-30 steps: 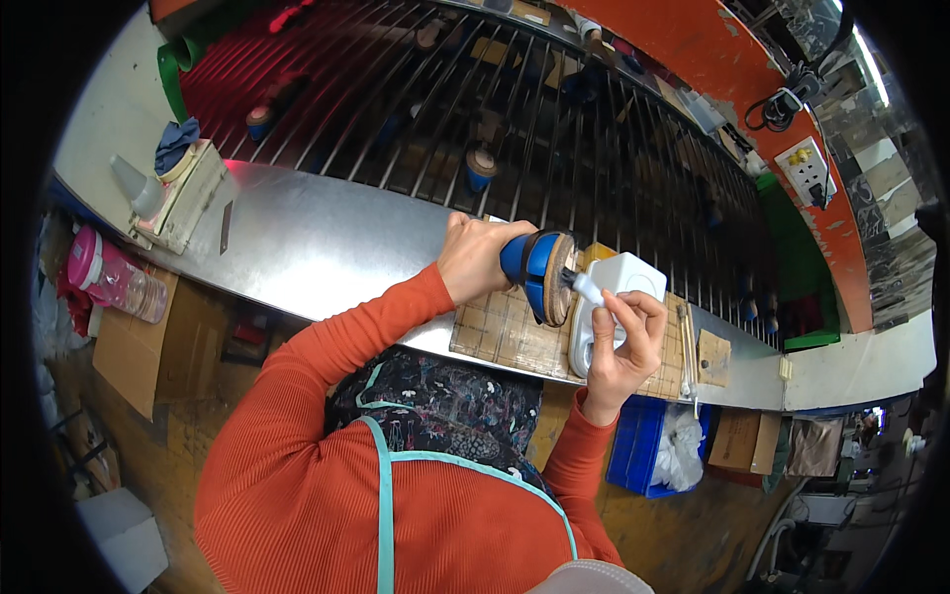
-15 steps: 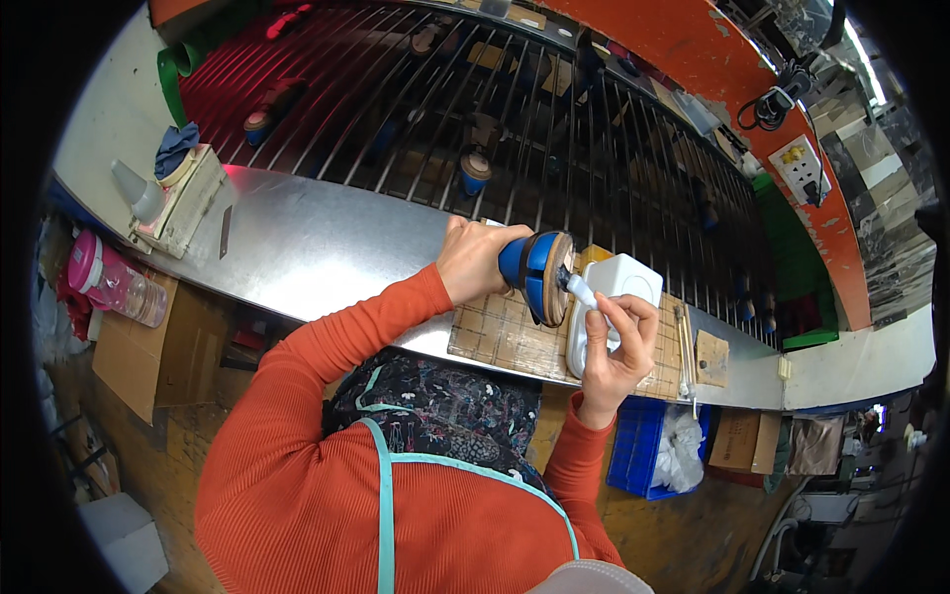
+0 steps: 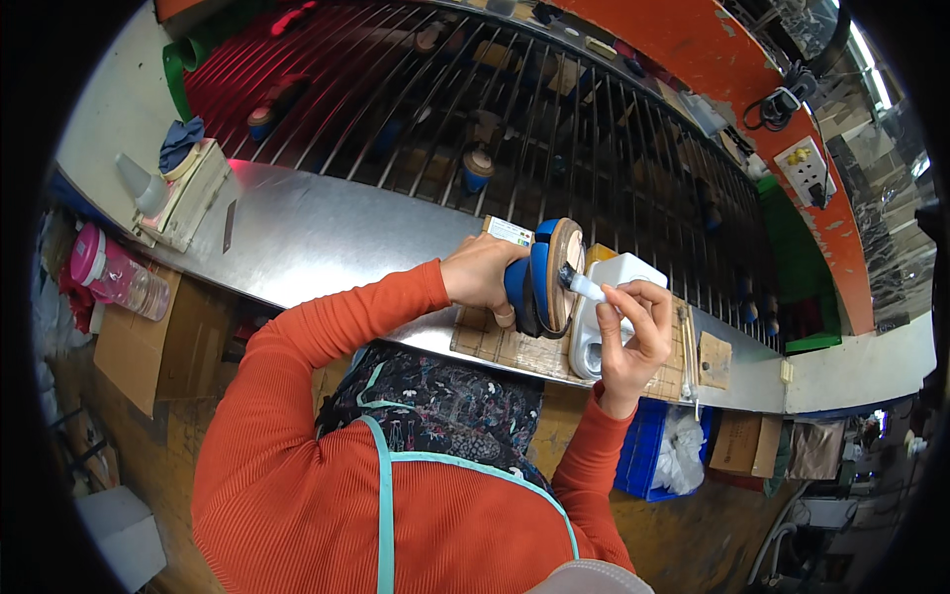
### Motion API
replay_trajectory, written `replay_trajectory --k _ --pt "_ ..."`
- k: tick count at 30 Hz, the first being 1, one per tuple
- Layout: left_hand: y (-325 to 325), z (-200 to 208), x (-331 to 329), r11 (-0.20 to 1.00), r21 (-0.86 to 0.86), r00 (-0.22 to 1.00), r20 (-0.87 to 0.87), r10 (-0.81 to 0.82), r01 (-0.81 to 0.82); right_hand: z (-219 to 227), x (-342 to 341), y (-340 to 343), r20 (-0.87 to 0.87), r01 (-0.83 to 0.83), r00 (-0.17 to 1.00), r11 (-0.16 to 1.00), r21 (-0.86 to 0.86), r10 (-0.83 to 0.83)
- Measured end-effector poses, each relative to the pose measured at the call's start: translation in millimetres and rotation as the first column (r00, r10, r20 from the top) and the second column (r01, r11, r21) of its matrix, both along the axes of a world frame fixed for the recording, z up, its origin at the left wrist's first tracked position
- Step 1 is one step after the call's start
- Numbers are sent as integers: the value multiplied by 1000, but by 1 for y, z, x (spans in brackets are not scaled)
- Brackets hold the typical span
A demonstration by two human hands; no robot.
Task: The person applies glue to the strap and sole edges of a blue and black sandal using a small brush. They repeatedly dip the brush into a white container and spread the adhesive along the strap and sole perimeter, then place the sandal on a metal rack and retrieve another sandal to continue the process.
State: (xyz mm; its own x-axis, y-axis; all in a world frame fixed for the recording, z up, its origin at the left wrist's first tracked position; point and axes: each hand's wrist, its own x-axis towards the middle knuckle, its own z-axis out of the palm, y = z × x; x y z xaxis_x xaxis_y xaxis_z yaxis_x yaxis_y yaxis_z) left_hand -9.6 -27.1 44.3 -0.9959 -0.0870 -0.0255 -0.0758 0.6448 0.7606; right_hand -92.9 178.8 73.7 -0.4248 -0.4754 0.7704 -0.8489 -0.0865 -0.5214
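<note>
Head view shows this mid-job, I'd say: the left hand (image 3: 482, 272) is wrapped around a blue shoe (image 3: 519, 287), holding it above the worktop (image 3: 327, 223) with its tan sole (image 3: 562, 247) turned right. The right hand (image 3: 638, 325) pinches a small white-handled brush (image 3: 587, 287), dark tip right at the sole, though I can't tell if it's actually touching. Most of the visible sole looks pale, so my guess is there's plenty left, but coverage is too small to judge. At least 2 more shoes sit up on the metal bars (image 3: 396, 163), and I can't say if they're done.

Containers: a white plastic container (image 3: 625, 267) sits just behind the right hand, partly hidden, contents unclear. Down below there's a blue crate (image 3: 633, 455) with crumpled clear plastic (image 3: 679, 455) in it. Over left, 1 pink-lidded clear jar (image 3: 114, 272) is near a cardboard box (image 3: 129, 351); can't make out what's inside either.
</note>
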Motion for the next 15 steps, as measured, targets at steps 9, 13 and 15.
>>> replay_trajectory --k 9,13,15 --pt "1 -19 6 935 318 985 12 -173 160 -9 -1 1 23 -32 999 999 20 32" --pt "5 -33 6 872 449 971 35 -236 195 -18 1 3 46 -33 998 999 36 31" --pt "7 -39 7 823 527 955 65 -288 212 -23 2 5 69 -39 997 999 38 36"
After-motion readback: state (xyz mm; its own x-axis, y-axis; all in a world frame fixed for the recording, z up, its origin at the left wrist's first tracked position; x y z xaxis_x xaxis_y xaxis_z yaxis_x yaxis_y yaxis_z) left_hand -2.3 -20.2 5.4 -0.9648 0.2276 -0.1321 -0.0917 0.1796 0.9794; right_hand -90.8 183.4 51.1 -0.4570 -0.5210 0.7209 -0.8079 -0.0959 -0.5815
